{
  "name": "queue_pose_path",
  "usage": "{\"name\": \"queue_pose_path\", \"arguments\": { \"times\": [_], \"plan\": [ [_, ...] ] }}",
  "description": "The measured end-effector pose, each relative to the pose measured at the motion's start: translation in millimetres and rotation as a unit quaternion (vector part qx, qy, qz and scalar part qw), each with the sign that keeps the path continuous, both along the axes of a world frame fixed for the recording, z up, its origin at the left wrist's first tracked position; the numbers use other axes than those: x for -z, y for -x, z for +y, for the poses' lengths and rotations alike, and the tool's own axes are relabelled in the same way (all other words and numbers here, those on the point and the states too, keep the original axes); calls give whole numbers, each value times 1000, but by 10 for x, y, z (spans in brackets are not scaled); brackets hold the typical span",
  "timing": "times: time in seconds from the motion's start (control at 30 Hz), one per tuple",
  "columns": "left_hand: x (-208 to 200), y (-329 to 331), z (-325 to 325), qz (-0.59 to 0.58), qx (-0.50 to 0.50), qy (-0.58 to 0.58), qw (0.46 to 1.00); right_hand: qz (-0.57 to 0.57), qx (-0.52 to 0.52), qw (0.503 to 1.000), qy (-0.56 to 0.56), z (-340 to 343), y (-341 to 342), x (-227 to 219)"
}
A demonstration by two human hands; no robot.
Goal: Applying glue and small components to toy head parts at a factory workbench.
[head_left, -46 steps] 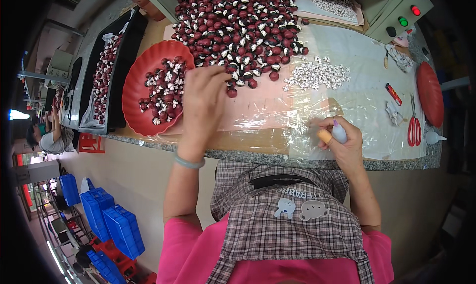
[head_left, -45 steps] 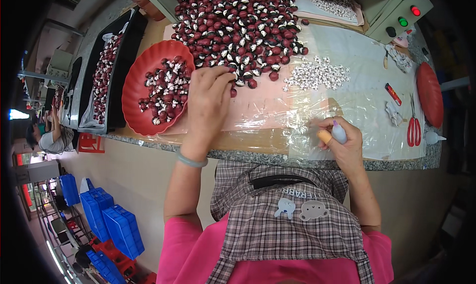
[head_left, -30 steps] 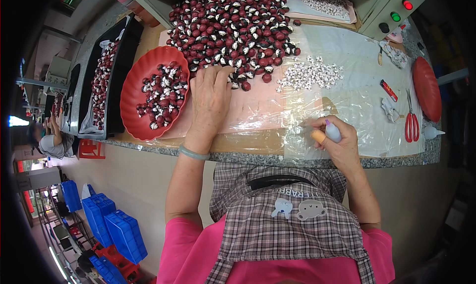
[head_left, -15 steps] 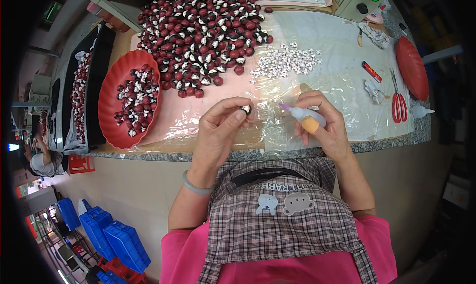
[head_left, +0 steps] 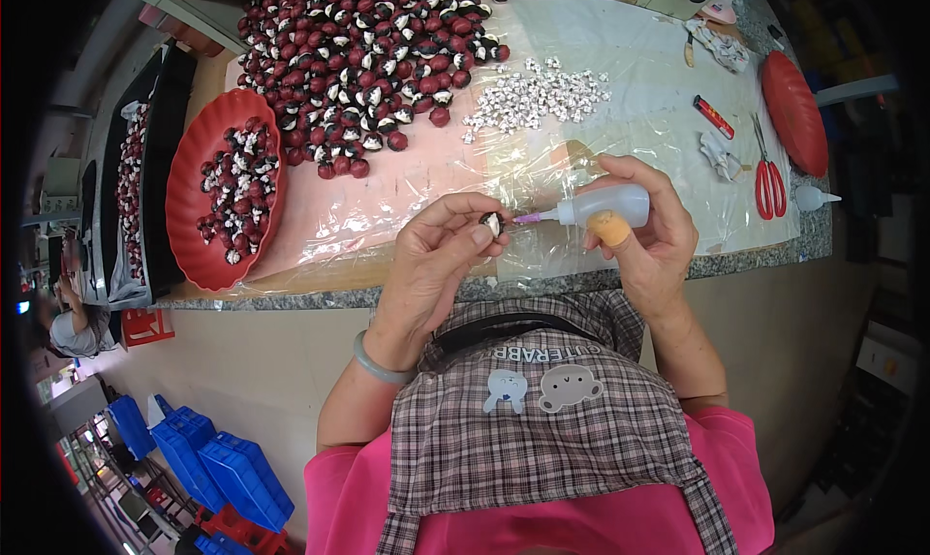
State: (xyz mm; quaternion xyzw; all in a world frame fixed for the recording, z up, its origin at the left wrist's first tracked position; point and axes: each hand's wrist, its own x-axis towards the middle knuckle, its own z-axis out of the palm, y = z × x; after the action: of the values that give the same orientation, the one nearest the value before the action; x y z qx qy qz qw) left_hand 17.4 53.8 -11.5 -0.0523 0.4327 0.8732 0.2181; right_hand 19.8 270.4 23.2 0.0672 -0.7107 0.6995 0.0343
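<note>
Brought the squeeze bottle [head_left: 608, 206] nozzle-first right up beside the dark-and-white piece [head_left: 492, 225], pinching that in the left hand [head_left: 434, 255] and gripping the bottle sideways in the right hand [head_left: 663, 240], over the plastic sheet [head_left: 528, 168], probably for steadier aim.

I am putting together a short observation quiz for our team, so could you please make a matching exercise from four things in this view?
Column one:
1. Purple-tipped bottle
2. Scissors
3. Dark-and-white piece nearest that bottle
4. Black tray

Column two:
A. Red at the handles
B. Left of the filled red bowl
C. Held in the right hand
D. Pinched by the left hand

Right pairs: 1-C, 2-A, 3-D, 4-B.
</note>
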Motion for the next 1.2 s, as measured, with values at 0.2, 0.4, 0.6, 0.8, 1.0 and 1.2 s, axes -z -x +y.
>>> {"name": "queue_pose_path", "arguments": {
  "times": [0.2, 0.4, 0.6, 0.8, 1.0, 1.2],
  "plan": [
    [34, -5, -9, 4, 4, 0, 1000, 79, 13, 991, -104, -25, -28, 21],
    [42, -1, -12, -6, 8, 10, 1000, 101, 18, 985, -140, -45, -29, 22],
    [63, 1, -11, -6, 16, 11, 1000, 152, 11, 971, -183, -48, 5, 8],
    [107, 4, -9, -13, 13, 8, 1000, 213, 7, 948, -237, -62, 22, 1],
    [117, 14, -33, 0, 26, -5, 1000, 207, -5, 952, -225, -4, 21, -16],
    [63, 22, -49, -7, 17, 0, 1000, 10, 1, 1000, 22, 189, 141, 75]
  ]
}}
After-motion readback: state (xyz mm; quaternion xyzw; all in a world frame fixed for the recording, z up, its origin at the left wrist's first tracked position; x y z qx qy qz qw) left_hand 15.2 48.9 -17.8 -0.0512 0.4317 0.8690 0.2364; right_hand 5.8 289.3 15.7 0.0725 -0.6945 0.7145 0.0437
